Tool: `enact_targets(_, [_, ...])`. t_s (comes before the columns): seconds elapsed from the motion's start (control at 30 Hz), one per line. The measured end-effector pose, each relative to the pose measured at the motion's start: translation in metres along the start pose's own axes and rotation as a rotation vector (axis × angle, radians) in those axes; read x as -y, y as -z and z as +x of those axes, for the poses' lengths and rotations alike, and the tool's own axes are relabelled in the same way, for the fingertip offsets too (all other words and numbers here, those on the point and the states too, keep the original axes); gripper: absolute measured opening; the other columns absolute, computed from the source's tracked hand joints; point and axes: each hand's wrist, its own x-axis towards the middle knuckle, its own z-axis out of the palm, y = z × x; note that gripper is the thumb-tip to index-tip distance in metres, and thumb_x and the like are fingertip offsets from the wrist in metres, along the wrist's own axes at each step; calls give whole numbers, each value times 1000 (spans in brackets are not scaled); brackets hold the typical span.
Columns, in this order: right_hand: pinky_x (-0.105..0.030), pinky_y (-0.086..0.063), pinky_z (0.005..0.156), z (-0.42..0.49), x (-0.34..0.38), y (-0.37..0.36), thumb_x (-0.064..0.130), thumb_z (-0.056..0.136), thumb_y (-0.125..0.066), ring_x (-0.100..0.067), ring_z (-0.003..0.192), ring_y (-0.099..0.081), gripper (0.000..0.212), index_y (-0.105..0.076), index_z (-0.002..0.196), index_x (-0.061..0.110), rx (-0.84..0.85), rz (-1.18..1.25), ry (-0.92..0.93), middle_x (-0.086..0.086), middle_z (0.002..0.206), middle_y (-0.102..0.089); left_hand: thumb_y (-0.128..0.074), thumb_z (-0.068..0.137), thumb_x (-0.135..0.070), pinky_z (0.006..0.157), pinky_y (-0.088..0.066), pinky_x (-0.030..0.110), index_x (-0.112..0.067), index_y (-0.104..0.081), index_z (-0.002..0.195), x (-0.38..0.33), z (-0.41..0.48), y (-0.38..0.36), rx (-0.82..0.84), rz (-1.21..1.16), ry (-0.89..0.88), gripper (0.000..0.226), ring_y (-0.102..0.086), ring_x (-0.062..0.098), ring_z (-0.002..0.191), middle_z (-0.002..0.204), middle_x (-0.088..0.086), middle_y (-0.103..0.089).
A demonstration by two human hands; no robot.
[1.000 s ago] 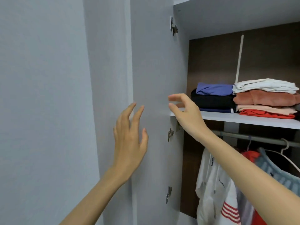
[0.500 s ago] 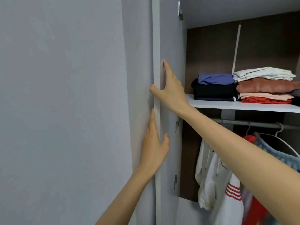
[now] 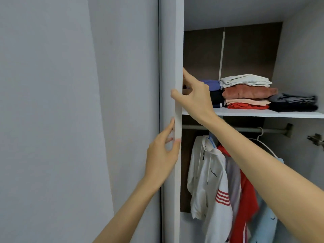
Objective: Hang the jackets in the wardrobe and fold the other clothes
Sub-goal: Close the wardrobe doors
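- R hand (image 3: 194, 100) wraps the free edge of the wardrobe door (image 3: 178, 50) — thumb on the outer side, fingers curled round to the inner side.
- L hand (image 3: 161, 155) sits just below it on the same edge. Fingers lie up the outer face and the thumb crosses the edge strip, a light pinch.
- Door is a stiff, flat, smooth panel w/ no handle in view. Prob. light to swing, since the hinges carry the weight.
- The edge is the sensible hold. Fingers on the inner side could get nipped if it swings shut.
- Jackets hang on the rail (image 3: 245, 129), below the R hand and under that forearm.
- The white jacket (image 3: 206, 181) w/ red stripes is nearest the hands. A red garment (image 3: 245, 199) and a pale blue one (image 3: 266, 221) hang beyond it.
- All look soft, light and floppy. Best moved by the hanger (image 3: 261, 133) hook or the shoulders, not a sleeve.
- Folded clothes (image 3: 245, 92) sit in stacks on the shelf (image 3: 263, 114), just past the R hand on its far side.
- The stacks are soft and likely to slump if nudged, so lift from underneath w/ flat hands.
- Judging by this, the sorting looks approx. done.
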Motion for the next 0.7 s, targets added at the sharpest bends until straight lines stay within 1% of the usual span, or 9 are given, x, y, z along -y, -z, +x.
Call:
enact_targets(0.03, [-32, -51, 97, -2, -6, 10, 16, 86, -60, -7, 113, -60, 63, -39, 146, 15, -7, 9, -6, 3, 135, -58, -54, 95, -32, 90, -45, 9, -62, -33, 130, -1, 2, -10, 14, -14, -11, 51, -50, -19, 107, 125, -42, -43])
enact_targets(0.1, [-31, -52, 96, -4, -19, 33, 12, 88, -60, -7, 111, -61, 55, -46, 142, 12, -2, 48, -17, 4, 130, -62, -52, 96, -34, 89, -54, 29, -58, -45, 127, 3, 7, -30, 31, -61, -1, 39, -53, -16, 105, 121, -42, -48])
enact_targets(0.13, [-30, -53, 94, -5, -26, 45, 10, 89, -59, -6, 111, -62, 51, -49, 139, 11, 1, 66, -22, 4, 127, -63, -51, 97, -33, 87, -55, 32, -52, -51, 126, 6, 10, -40, 29, -57, -2, 35, -55, -13, 103, 121, -39, -51])
enact_targets(0.2, [-25, -54, 89, -6, -40, 68, 6, 90, -58, -5, 108, -63, 45, -54, 135, 11, -13, 85, -38, 6, 121, -66, -51, 97, -31, 89, -54, 28, -45, -53, 129, 15, 19, -61, 36, 11, -28, 35, -54, -9, 106, 127, -32, -52])
enact_targets(0.27, [-23, -55, 86, -6, -58, 88, 3, 90, -57, -5, 105, -65, 41, -58, 130, 11, -39, 88, -54, 7, 117, -67, -52, 96, -32, 100, -46, 24, -42, -43, 138, 23, 31, -87, 89, 63, -59, 44, -45, -3, 123, 141, -23, -43])
enact_targets(0.37, [-29, -55, 89, -2, -93, 118, 2, 90, -57, -10, 106, -65, 37, -61, 124, 15, -67, 73, -83, 3, 117, -68, -52, 95, -39, 114, -21, 27, -45, -14, 147, 34, 57, -130, 181, 171, -85, 65, -11, 9, 145, 159, -13, -7])
enact_targets(0.5, [-22, -54, 86, 9, -150, 156, 4, 90, -60, -6, 104, -66, 35, -61, 125, 8, -102, 63, -120, 4, 115, -68, -59, 90, -43, 119, -10, 49, -57, 8, 139, 52, 94, -181, 184, 259, -80, 84, 14, 15, 146, 154, -19, 23])
enact_targets(0.6, [-21, -54, 83, 21, -193, 174, 5, 92, -60, -7, 102, -67, 34, -61, 126, 8, -106, 56, -124, 3, 114, -69, -62, 83, -55, 114, 3, 56, -61, 21, 136, 69, 119, -217, 185, 377, -91, 98, 27, 19, 142, 149, -20, 36])
enact_targets(0.7, [-19, -53, 81, 35, -230, 184, 7, 92, -59, -7, 98, -67, 33, -61, 125, 12, -89, 46, -132, 4, 110, -70, -65, 77, -60, 110, 7, 58, -59, 20, 138, 85, 141, -246, 133, 403, -102, 105, 32, 22, 140, 148, -18, 39])
